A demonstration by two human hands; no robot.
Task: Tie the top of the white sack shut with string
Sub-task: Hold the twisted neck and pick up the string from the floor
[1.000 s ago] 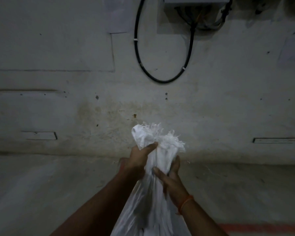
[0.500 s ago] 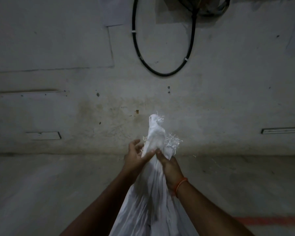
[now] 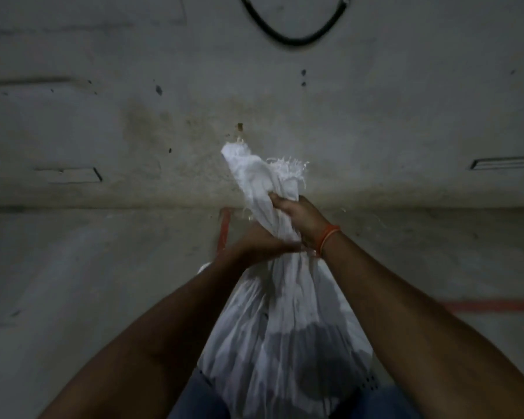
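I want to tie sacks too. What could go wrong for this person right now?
1. Only the right hand grips the bunched neck of the sack. If it loosens, the gathers may spread open again.
2. The left hand is blurred against the neck just below, and no string shows clearly, so the grip may have to last a while.
3. The frayed top sheds loose threads, which could tangle in a knot.
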